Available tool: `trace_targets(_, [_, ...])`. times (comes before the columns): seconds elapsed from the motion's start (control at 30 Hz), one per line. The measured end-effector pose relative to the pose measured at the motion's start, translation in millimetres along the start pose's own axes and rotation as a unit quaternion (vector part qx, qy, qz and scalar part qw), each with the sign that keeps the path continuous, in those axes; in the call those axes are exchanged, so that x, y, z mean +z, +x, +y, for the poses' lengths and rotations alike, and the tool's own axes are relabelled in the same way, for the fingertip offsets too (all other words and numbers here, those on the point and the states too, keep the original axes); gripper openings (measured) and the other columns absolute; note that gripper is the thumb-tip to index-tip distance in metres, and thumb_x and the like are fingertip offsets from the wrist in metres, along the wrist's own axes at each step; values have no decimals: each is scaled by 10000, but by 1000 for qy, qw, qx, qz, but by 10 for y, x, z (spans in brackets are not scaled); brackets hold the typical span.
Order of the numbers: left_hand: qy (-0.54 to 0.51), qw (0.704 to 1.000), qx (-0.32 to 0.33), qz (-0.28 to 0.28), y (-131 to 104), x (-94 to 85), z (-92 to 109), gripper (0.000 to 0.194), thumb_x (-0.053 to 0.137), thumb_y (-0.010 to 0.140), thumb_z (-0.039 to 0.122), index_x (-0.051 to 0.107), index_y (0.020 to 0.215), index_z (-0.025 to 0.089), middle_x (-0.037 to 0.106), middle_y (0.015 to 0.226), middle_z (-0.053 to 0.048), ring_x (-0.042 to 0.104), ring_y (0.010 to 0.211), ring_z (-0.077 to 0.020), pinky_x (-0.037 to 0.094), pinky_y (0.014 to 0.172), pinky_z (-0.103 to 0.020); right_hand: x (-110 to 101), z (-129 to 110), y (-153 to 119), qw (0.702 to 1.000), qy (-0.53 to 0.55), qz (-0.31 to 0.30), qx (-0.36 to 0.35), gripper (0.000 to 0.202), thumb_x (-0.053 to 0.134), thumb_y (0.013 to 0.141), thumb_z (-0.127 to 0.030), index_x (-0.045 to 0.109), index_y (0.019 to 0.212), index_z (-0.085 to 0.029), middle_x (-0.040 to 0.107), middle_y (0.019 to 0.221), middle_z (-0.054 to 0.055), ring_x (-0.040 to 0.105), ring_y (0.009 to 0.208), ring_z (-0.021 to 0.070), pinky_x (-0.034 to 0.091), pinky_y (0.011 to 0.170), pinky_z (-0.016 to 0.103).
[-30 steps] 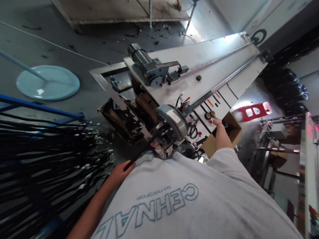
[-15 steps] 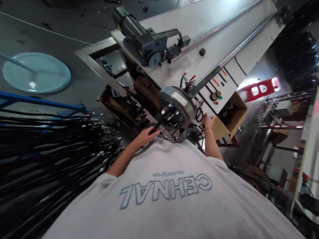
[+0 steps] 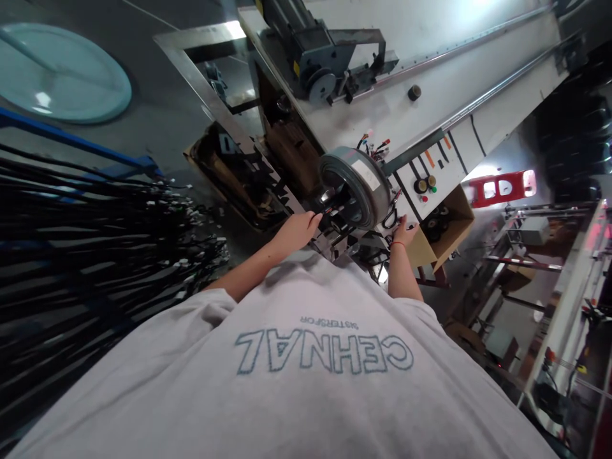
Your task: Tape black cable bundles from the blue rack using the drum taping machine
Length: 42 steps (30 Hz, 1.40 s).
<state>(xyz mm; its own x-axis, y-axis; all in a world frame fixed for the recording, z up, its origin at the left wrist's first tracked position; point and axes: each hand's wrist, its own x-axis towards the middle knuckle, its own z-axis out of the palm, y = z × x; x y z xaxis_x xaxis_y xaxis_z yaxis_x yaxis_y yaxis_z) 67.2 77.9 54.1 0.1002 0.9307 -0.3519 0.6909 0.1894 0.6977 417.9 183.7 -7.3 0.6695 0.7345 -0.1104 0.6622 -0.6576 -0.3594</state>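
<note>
Cable (image 3: 327,211) at wheel (image 3: 365,186)
Left hand (image 3: 301,231): grip pinching cable, long axis toward 2 o'clock. Right hand (image 3: 404,236): grip spread near scissors (image 3: 394,211).

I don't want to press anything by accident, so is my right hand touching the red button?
Apart. In the head view, part of the white tabletop shows between the right hand and the red button.

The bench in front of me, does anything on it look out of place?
I see no spill or clear damage on the bench. Wires stick up untidily beside the grey drum, and one black roll sits alone, away from the pair by the box, though both may be normal.
</note>
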Motion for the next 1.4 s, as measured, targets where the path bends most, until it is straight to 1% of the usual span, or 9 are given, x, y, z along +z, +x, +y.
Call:
trace_targets(0.27, [35,999,-13,0,-41,17,-5,420,309,1056,363,646,970,126,728,846,-136,705,841,-246,458,748,-301,52,59,76,997,59,39,-12,763,380,994,-570,341,1526,-26,401,1563,241,390,1470,269,299,1201,367])
trace_targets(0.43, [35,999,-16,4,-51,21,-8,411,312,1056,374,636,998,129,732,866,-145,708,857,-260,459,741,-311,81,93,117,994,94,47,-27,810,486,964,-548,332,1521,19,397,1554,269,405,1454,275,288,1194,336])
trace_targets(0.57, [21,1000,-11,12,-12,67,-11,405,321,1045,385,633,980,134,720,829,-142,705,843,-271,459,738,-322,83,90,125,994,99,43,-32,776,393,1002,-548,331,1524,23,385,1564,265,377,1474,273,272,1203,344])
trace_targets(0.7, [-53,998,21,29,-48,139,-242,396,345,1015,426,634,981,157,716,855,-109,684,837,-243,465,747,-311,69,70,104,994,97,42,-28,788,442,985,-552,337,1523,14,375,1571,263,378,1473,277,272,1205,344])
trace_targets(0.87, [-91,994,40,-46,-341,223,-712,448,381,938,537,593,764,183,644,715,-60,597,665,-207,433,657,-311,70,63,84,993,109,38,-12,789,520,954,-540,355,1522,-18,433,1539,245,445,1423,285,327,1174,356])
trace_targets(0.93, [-108,993,39,-39,-422,234,-780,459,360,939,543,575,748,186,631,709,-52,579,656,-198,422,653,-311,80,69,89,993,113,40,-12,784,522,951,-538,356,1522,-27,421,1552,233,436,1429,280,315,1180,351])
trace_targets(1.03, [-127,991,30,5,-401,230,-728,461,333,957,532,566,752,192,636,714,-47,580,675,-193,428,677,-308,99,82,108,993,110,42,-13,791,520,944,-542,359,1515,-18,423,1547,237,430,1433,282,304,1187,353])
trace_targets(1.2, [-124,991,29,27,-181,280,-553,423,364,966,511,553,739,208,647,693,-46,602,676,-198,431,674,-299,131,115,145,994,100,47,-16,766,494,928,-578,397,1476,-52,520,1453,233,498,1370,268,383,1129,360])
trace_targets(1.4, [-113,991,15,73,-31,408,-445,387,363,984,487,550,778,218,649,713,-61,638,730,-221,436,710,-307,147,134,138,993,106,54,-24,754,460,933,-599,414,1457,-59,515,1456,234,492,1368,268,378,1132,370])
